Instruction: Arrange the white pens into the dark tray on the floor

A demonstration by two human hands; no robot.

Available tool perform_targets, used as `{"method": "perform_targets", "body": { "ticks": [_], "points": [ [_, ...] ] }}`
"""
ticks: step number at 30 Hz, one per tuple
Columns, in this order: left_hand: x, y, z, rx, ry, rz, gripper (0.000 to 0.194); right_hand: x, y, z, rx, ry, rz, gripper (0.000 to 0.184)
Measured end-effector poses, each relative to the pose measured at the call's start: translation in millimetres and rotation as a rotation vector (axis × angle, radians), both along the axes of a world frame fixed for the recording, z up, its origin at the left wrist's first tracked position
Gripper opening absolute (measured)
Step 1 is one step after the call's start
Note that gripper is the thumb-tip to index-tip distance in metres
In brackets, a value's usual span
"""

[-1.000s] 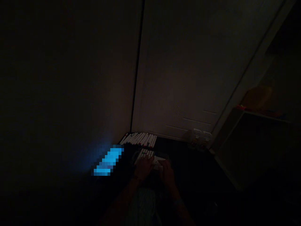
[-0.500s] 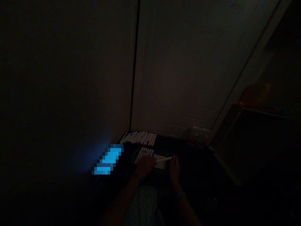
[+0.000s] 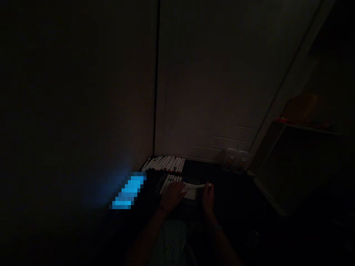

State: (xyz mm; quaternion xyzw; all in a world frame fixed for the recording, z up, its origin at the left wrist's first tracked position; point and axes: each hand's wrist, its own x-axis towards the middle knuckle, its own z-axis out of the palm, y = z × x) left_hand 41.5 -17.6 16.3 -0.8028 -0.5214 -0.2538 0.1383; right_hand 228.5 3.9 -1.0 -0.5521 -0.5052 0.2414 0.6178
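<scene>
In the dim light, a white marker (image 3: 197, 187) spans the space between my two hands. My right hand (image 3: 208, 196) is closed around its right end. The fingers of my left hand (image 3: 174, 194) are closed at its other end. Beneath the marker is a pale flat surface (image 3: 190, 194) inside a dark, partly see-through case (image 3: 194, 202). Several white markers (image 3: 169, 181) lie side by side in the case, just beyond my left hand and partly hidden by it.
Behind the case, a row of white markers (image 3: 166, 163) with coloured ends lies along the wall (image 3: 205, 92). A lit screen (image 3: 129, 190), blurred into blocks, is to the left. Clear packaging (image 3: 235, 160) stands at the back right of the dark tabletop (image 3: 233, 184).
My right hand has shifted slightly right with its end of the marker, which now lies a little flatter. My left hand stays nearly in place. The view has moved slightly.
</scene>
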Motion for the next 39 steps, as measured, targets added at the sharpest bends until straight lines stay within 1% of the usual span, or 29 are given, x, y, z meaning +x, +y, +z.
{"method": "perform_targets", "body": {
  "ticks": [4, 9, 18, 21, 23, 27, 29, 33, 39],
  "points": [
    [-2.1, 1.8, -3.7, 0.050, -0.057, -0.012, 0.038, -0.6, -0.1, 2.5, -0.011, 0.051, -0.021, 0.041],
    [-3.2, 5.2, -7.8, 0.072, -0.080, 0.004, 0.046, -3.0, -2.0, 5.9, -0.007, 0.022, 0.025, 0.040],
    [-1.9, 12.2, -17.6, 0.024, -0.100, 0.132, 0.050, -7.4, -6.0, 9.1, -0.001, -0.135, 0.102, 0.035],
    [-1.7, 13.9, -21.7, -0.011, -0.099, 0.144, 0.047, -8.0, -7.3, 9.4, 0.013, -0.143, 0.112, 0.034],
    [-1.6, 14.3, -23.5, -0.030, -0.095, 0.140, 0.045, -8.4, -7.3, 9.7, 0.025, -0.141, 0.145, 0.034],
    [-0.9, 13.8, -23.8, -0.048, -0.093, 0.149, 0.045, -9.8, -5.5, 10.0, 0.062, -0.156, 0.208, 0.035],
    [-0.3, 13.5, -23.2, -0.063, -0.087, 0.158, 0.045, -10.5, -4.3, 9.6, 0.074, -0.162, 0.218, 0.035],
    [1.2, 12.1, -21.9, -0.083, -0.067, 0.170, 0.047, -10.9, -3.6, 8.1, 0.070, -0.138, 0.184, 0.036],
    [2.9, 7.3, -18.9, -0.074, -0.051, 0.176, 0.052, -8.0, -3.8, 8.5, 0.031, -0.012, 0.156, 0.041]
  ]
}}
